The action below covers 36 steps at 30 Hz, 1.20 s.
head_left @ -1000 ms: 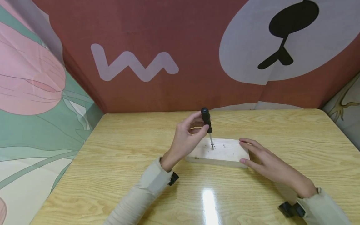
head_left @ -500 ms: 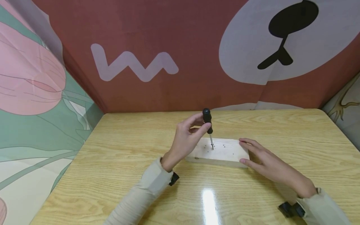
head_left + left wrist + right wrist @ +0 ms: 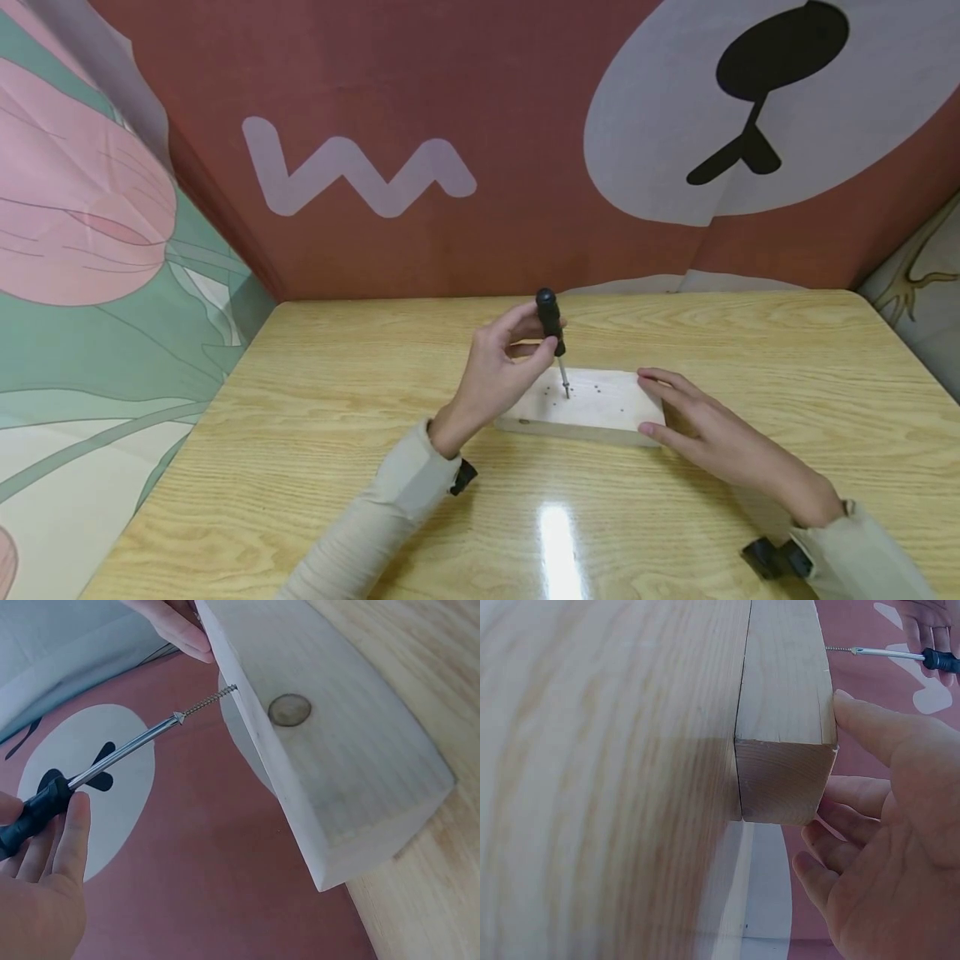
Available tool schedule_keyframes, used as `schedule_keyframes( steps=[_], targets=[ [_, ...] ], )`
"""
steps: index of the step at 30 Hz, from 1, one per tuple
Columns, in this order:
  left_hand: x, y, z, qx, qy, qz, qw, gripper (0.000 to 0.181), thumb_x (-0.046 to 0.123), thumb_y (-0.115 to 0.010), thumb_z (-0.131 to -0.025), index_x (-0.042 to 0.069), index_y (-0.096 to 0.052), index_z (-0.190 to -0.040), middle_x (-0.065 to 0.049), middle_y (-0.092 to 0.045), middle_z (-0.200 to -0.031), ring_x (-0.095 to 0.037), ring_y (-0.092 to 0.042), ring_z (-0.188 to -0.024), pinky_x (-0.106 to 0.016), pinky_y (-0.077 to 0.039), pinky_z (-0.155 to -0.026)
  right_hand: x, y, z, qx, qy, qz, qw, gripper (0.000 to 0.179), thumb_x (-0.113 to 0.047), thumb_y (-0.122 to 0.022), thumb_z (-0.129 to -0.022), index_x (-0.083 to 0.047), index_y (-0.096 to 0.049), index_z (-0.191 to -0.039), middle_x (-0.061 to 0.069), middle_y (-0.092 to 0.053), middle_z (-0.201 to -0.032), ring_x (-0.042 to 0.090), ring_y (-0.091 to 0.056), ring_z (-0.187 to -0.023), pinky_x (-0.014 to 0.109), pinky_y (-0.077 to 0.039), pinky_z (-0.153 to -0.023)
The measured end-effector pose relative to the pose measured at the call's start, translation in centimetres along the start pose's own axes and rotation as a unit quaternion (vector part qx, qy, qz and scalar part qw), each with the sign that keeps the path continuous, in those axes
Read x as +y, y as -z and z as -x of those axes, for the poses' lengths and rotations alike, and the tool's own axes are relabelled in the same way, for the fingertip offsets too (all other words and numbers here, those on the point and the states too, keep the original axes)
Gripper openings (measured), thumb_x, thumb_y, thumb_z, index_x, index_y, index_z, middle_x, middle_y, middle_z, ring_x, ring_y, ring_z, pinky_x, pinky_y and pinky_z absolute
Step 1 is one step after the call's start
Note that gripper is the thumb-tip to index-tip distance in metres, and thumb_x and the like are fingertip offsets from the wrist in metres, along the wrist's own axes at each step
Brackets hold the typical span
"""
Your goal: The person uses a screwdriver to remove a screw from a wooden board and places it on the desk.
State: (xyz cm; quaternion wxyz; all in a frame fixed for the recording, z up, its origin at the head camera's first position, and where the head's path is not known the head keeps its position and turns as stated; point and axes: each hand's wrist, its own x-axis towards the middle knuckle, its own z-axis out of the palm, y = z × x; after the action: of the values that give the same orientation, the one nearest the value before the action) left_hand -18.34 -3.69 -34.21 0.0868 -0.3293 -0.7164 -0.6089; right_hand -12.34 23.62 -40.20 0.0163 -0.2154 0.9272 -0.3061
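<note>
A pale wooden block (image 3: 600, 408) lies flat on the table, its top dotted with several small dark holes. My left hand (image 3: 495, 362) holds a black-handled screwdriver (image 3: 549, 312) nearly upright over it, fingers and thumb around the handle. In the left wrist view the screwdriver's tip meets the head of a long screw (image 3: 210, 700). The screw's point is at the block's top face, with most of its thread exposed. At the block's right end my right hand (image 3: 720, 437) grips it, thumb at the near edge and fingers at the far edge.
The wood-grain table (image 3: 360, 367) extends around the block, with a glare spot near its front. A reddish printed cloth (image 3: 420, 250) stands along the back edge, and a flowered one (image 3: 82, 350) hangs on the left. Dark wrist cameras (image 3: 776, 558) sit at the sleeves.
The screwdriver's handle has shifted slightly right and back left, and the left thumb and fingers have moved a little on it. The block and right hand stay where they were.
</note>
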Motion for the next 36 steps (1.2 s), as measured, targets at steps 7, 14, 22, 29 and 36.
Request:
schedule_keyframes(
  steps=[7, 14, 22, 29, 36],
  targets=[
    [0.1, -0.14, 0.02, 0.006, -0.009, 0.0, 0.9999, 0.036, -0.004, -0.069, -0.089, -0.006, -0.06, -0.124, -0.026, -0.072, -0.103, -0.035, -0.073, -0.09, -0.038, -0.062, -0.08, 0.0, -0.02, 0.02, 0.001, 0.0, -0.002, 1.0, 0.064, -0.035, -0.061, -0.099, 0.003, -0.042, -0.147, 0.019, -0.038, -0.153, 0.044, -0.04, -0.138, 0.064, -0.042, -0.103],
    [0.04, -0.12, 0.07, 0.01, -0.013, -0.01, 0.9998, 0.035, -0.002, -0.071, -0.088, -0.003, -0.061, -0.121, -0.022, -0.072, -0.099, -0.031, -0.072, -0.088, -0.038, -0.062, -0.08, -0.04, 0.0, 0.02, -0.001, -0.002, -0.003, 1.0, 0.064, -0.036, -0.061, -0.099, 0.003, -0.042, -0.147, 0.019, -0.038, -0.153, 0.044, -0.04, -0.138, 0.064, -0.042, -0.103],
    [0.26, -0.13, 0.03, 0.009, -0.016, -0.038, 0.9991, 0.034, 0.002, -0.076, -0.086, 0.0, -0.063, -0.116, -0.017, -0.073, -0.098, -0.025, -0.072, -0.082, -0.028, -0.061, -0.075, 0.0, -0.06, 0.03, -0.004, -0.007, -0.01, 0.9999, 0.065, -0.036, -0.06, -0.099, 0.003, -0.042, -0.147, 0.02, -0.037, -0.153, 0.045, -0.039, -0.138, 0.065, -0.042, -0.103],
    [0.29, -0.26, -0.11, 0.006, -0.01, -0.048, 0.9988, 0.031, 0.005, -0.078, -0.084, 0.001, -0.067, -0.113, -0.016, -0.073, -0.09, -0.018, -0.07, -0.076, -0.026, -0.061, -0.074, 0.03, -0.18, 0.05, 0.006, 0.001, -0.005, 1.0, 0.063, -0.034, -0.061, -0.099, 0.004, -0.044, -0.145, 0.021, -0.039, -0.152, 0.044, -0.041, -0.138, 0.064, -0.042, -0.103],
    [0.12, -0.39, -0.04, 0.011, -0.018, -0.046, 0.9987, 0.023, 0.005, -0.074, -0.088, -0.002, -0.07, -0.11, -0.016, -0.072, -0.093, -0.021, -0.071, -0.078, -0.028, -0.061, -0.078, 0.04, -0.16, 0.05, 0.007, 0.003, -0.004, 1.0, 0.063, -0.034, -0.061, -0.099, 0.004, -0.044, -0.145, 0.02, -0.039, -0.152, 0.044, -0.041, -0.138, 0.064, -0.042, -0.103]
  ],
)
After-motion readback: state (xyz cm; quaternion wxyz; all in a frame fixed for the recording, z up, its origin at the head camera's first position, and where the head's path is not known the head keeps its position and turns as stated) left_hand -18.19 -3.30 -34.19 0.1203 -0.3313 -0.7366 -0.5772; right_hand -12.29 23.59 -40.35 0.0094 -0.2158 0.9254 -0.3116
